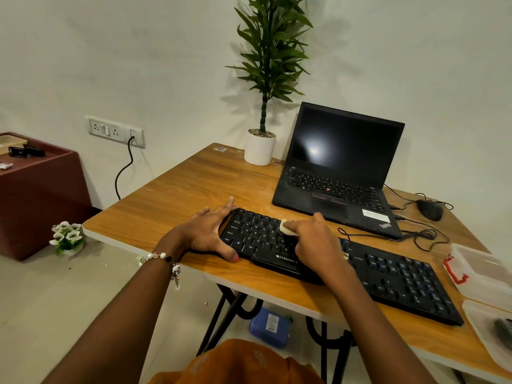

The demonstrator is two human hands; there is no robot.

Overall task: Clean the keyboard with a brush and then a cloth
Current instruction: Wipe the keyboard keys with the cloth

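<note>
A black keyboard (393, 275) lies along the front of the wooden table (194, 178). My left hand (206, 234) grips the keyboard's left end, fingers at its far corner and thumb at its near edge. My right hand (315, 239) presses a small pale cloth (286, 227) onto the keys left of the middle, fingers stretched over it. Most of the cloth is hidden under that hand. No brush shows plainly in view.
An open black laptop (340, 173) stands behind the keyboard, with a white potted plant (260, 149) to its left. A black mouse (429, 209) and cables lie at the right. Clear plastic containers (484, 275) sit at the table's right edge.
</note>
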